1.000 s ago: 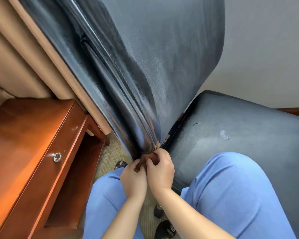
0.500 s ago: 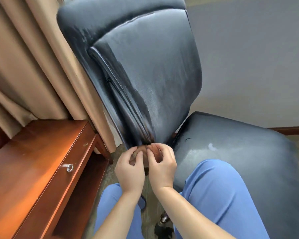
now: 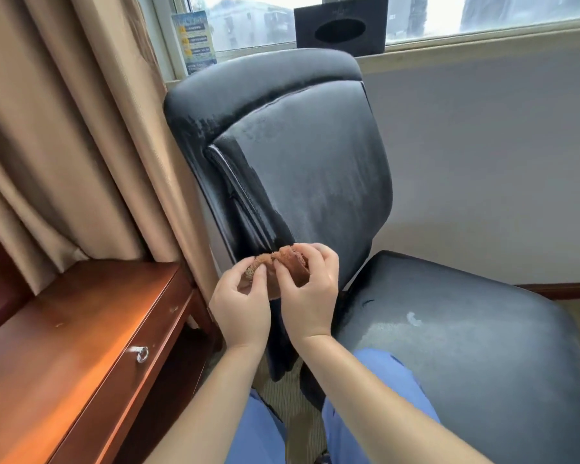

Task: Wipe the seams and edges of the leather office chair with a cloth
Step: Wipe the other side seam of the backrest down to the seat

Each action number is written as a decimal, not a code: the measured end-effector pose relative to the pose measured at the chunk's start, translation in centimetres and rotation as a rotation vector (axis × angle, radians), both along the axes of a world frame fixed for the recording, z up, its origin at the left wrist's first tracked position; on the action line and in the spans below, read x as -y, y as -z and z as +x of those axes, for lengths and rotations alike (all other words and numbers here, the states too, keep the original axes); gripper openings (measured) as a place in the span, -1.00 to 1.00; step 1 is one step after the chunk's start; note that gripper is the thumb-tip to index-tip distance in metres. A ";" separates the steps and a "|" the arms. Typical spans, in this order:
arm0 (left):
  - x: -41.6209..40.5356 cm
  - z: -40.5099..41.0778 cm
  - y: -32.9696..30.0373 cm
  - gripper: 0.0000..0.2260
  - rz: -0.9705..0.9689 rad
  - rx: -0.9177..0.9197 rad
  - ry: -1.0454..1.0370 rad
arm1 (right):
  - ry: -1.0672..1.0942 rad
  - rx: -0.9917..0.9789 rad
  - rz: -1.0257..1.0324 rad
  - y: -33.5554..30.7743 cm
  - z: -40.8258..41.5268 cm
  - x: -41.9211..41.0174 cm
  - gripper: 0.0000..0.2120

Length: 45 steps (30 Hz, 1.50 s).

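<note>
Both the left hand (image 3: 240, 304) and right hand (image 3: 310, 291) pinch the brown cloth (image 3: 282, 267), seemingly refolding it just off the chair (image 3: 302, 162) back's lower left edge, so wiping that seam likely comes next.

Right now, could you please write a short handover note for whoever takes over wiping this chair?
Left hand and right hand both pinch the small bunched brown cloth, held just in front of the lower backrest of the black leather office chair. It is not pressed to the leather. Backrest and seat look streaked, apparently from wiping. Which seams are finished cannot be told. Left: refold the cloth, then probably go along the backrest piping and seat edges.
</note>
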<state>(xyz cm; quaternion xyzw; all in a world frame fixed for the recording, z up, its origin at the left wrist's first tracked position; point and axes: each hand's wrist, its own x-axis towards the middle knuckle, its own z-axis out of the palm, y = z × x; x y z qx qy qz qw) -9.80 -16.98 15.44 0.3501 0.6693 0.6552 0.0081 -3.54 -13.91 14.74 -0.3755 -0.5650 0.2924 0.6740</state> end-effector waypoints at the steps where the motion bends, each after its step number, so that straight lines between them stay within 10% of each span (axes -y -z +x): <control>1: -0.1 -0.1 -0.5 -0.83 0.015 -0.007 0.002 | -0.001 0.004 0.006 -0.5 -0.1 -0.2 -0.77; 37: -10.6 -8.3 -18.1 -0.95 0.052 -0.333 0.011 | -0.142 0.226 0.181 -16.3 -6.3 -14.5 -0.70; 45: -11.2 -10.6 -17.5 -0.91 0.126 -0.090 0.104 | -0.156 0.275 0.253 -15.0 -6.9 -13.9 -0.49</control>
